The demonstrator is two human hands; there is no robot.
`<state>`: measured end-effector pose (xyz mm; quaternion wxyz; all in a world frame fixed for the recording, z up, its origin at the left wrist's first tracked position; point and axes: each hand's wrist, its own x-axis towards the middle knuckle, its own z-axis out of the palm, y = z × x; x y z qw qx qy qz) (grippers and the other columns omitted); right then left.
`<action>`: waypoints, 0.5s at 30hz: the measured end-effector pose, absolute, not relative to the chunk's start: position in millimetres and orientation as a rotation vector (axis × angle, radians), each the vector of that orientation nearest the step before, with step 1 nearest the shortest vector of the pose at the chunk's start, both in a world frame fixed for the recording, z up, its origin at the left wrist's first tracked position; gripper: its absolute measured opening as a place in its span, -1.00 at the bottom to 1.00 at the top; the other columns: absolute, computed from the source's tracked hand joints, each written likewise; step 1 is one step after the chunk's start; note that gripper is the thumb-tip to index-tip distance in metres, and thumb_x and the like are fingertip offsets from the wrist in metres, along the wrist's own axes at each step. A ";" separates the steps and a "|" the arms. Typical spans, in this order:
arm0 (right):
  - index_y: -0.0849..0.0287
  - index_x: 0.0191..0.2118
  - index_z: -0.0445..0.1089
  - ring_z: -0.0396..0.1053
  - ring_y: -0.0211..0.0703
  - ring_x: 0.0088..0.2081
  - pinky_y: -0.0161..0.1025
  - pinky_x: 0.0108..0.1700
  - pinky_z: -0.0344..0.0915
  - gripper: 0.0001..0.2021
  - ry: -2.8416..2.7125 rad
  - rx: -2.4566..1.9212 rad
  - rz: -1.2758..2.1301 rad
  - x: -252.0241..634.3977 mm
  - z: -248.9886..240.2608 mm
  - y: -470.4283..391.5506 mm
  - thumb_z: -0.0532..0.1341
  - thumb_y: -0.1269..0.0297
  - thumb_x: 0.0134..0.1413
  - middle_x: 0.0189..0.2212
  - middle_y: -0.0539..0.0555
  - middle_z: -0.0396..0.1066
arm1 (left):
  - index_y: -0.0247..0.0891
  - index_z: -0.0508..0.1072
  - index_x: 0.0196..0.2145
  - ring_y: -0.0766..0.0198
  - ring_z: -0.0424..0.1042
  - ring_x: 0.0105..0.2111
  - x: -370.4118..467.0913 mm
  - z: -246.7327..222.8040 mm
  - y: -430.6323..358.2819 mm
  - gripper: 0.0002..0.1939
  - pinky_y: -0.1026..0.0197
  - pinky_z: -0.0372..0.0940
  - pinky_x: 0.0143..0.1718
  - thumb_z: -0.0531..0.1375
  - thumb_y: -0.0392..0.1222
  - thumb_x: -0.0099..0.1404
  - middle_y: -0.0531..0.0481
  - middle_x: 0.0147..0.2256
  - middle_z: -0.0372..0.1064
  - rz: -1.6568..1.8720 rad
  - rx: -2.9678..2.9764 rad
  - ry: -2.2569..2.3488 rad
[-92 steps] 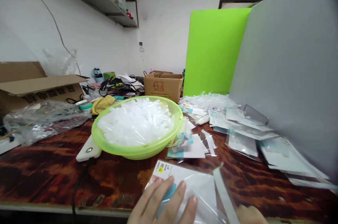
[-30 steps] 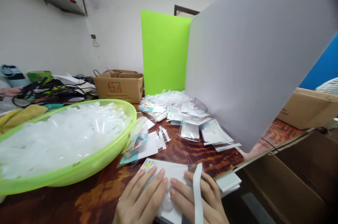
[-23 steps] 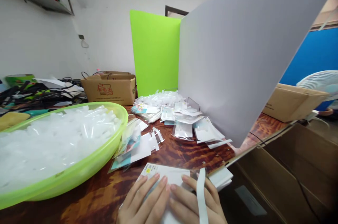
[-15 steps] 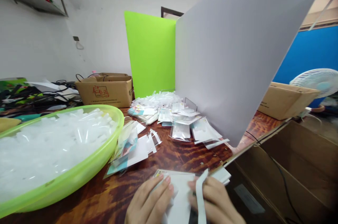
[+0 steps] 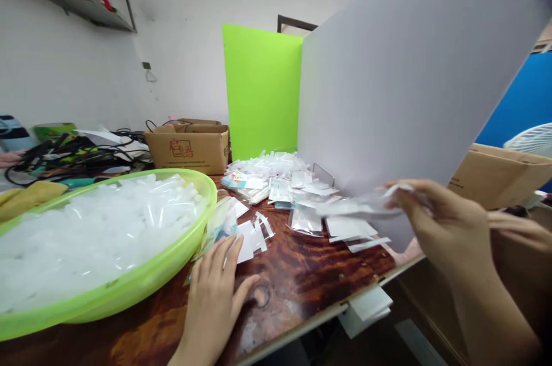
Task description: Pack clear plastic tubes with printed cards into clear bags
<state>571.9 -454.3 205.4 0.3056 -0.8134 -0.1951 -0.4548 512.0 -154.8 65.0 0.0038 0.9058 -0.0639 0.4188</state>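
Observation:
My left hand (image 5: 215,291) lies palm down with its fingers outstretched. Its fingertips rest at the edge of some clear bags and printed cards (image 5: 222,222) beside the basin. At the right, my right hand (image 5: 440,222) pinches a flat white packet (image 5: 362,206), smeared by motion, above a pile of similar packets (image 5: 351,228). A pale strip (image 5: 400,189) shows at the fingers of that hand. Torn white strips (image 5: 261,231) are scattered just beyond my left hand.
A green basin (image 5: 207,205) heaped with translucent plastic pieces takes up the left. Behind stand a cardboard box (image 5: 185,150) and a green panel (image 5: 263,90). A tall grey-white board (image 5: 388,78) walls the right side. White cards (image 5: 368,308) jut out below the table edge.
My right hand has lifted the packet from in front of me and swung it forward and right. My left hand has let go and moved left onto the table. The view has turned slightly right.

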 end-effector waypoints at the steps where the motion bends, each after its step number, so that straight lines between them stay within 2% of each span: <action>1: 0.16 -0.30 0.45 0.47 -0.14 -0.39 -0.28 -0.37 0.33 -0.83 -0.525 -2.162 -1.342 583.9 208.8 -455.9 0.15 0.21 0.15 -0.45 0.08 0.51 | -0.35 0.23 0.10 -0.03 0.33 -0.04 513.6 62.8 -152.3 -0.43 -0.03 0.31 -0.12 0.18 -0.02 0.20 -0.24 -0.02 0.35 1.275 2.889 -0.156; 4: 0.21 -0.25 0.44 0.46 -0.06 -0.24 -0.16 -0.17 0.33 -0.78 -0.709 -2.283 -1.534 618.2 199.9 -457.8 0.07 0.29 0.21 -0.31 0.16 0.52 | -0.38 0.26 0.10 -0.04 0.35 -0.09 514.7 53.2 -152.2 -0.43 -0.02 0.35 -0.17 0.21 -0.07 0.18 -0.26 -0.03 0.35 1.199 3.006 -0.075; 6: 0.22 -0.17 0.45 0.42 0.04 -0.15 -0.05 -0.12 0.32 -0.75 -0.734 -2.562 -1.426 634.4 178.2 -458.9 0.04 0.31 0.21 -0.23 0.19 0.50 | -0.37 0.25 0.11 -0.08 0.33 -0.06 512.5 46.2 -152.7 -0.41 -0.06 0.34 -0.16 0.20 -0.04 0.19 -0.28 0.02 0.31 1.254 3.036 -0.042; 9: 0.29 -0.05 0.42 0.33 0.25 -0.04 0.07 -0.16 0.34 -0.67 -0.587 -2.986 -1.164 640.7 138.5 -459.9 0.01 0.32 0.19 -0.09 0.32 0.43 | -0.32 0.25 0.11 -0.05 0.33 -0.06 508.5 39.7 -147.1 -0.46 -0.04 0.34 -0.16 0.15 -0.04 0.22 -0.29 0.02 0.30 1.354 3.029 0.053; 12: 0.32 0.02 0.38 0.23 0.35 0.05 0.13 -0.14 0.32 -0.62 -0.463 -3.077 -1.200 625.0 119.4 -452.3 0.01 0.29 0.17 0.01 0.37 0.35 | -0.36 0.29 0.08 0.06 0.37 -0.14 507.2 41.5 -138.8 -0.57 0.08 0.34 -0.22 0.12 -0.18 0.26 -0.24 -0.09 0.38 1.309 3.052 0.148; 15: 0.28 0.04 0.36 0.14 0.35 0.12 0.16 -0.07 0.27 -0.59 -0.391 -3.080 -1.330 598.9 134.2 -430.2 -0.02 0.22 0.19 0.02 0.31 0.35 | -0.32 0.37 0.00 0.12 0.38 -0.23 507.8 47.2 -135.3 -0.66 0.12 0.31 -0.30 0.07 -0.33 0.27 -0.13 -0.13 0.43 1.087 3.125 0.229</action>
